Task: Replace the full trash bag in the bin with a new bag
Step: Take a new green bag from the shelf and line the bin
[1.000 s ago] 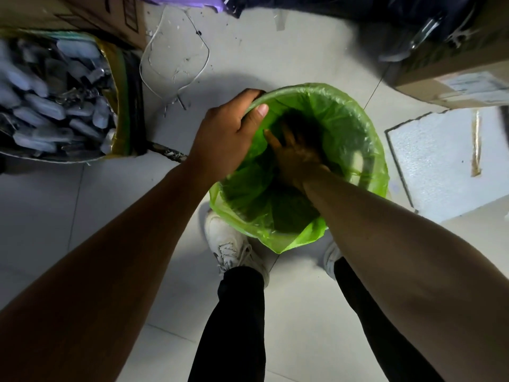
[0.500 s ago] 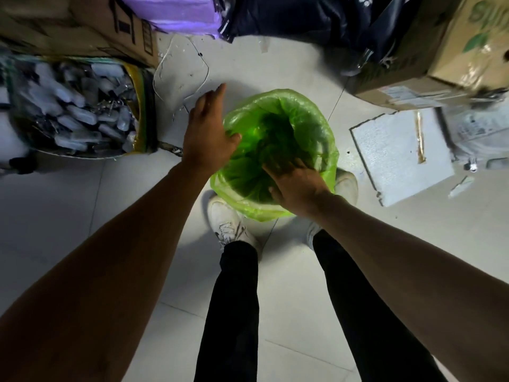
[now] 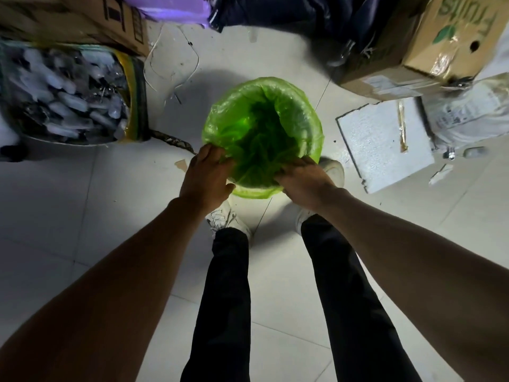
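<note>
Green plastic lines the bin: the bag (image 3: 292,106) is folded out over the rim, and the bin stands on the floor (image 3: 82,216) just ahead of our white shoes (image 3: 225,219). Our left hand (image 3: 205,176) sits at the near-left rim, its fingers curled over the edge into the plastic. Our right hand (image 3: 303,179) sits at the near-right rim, fingers bent and pressing on the plastic there; we cannot tell whether it pinches the film or only rests on it.

Pale square tiles with thin joints make up the floor, scattered with dark specks and small scraps. To the left stands a sack (image 3: 68,92) full of clear bottles, with a cardboard box (image 3: 82,20) behind it. A thin white wire (image 3: 192,62) loops over the tiles between the sack and the bin. At the top lie a purple bag (image 3: 176,6) and a black bag (image 3: 289,15). On the right a fruit carton (image 3: 429,42) rests near a white foam board (image 3: 385,144) lying flat on the tiles.
</note>
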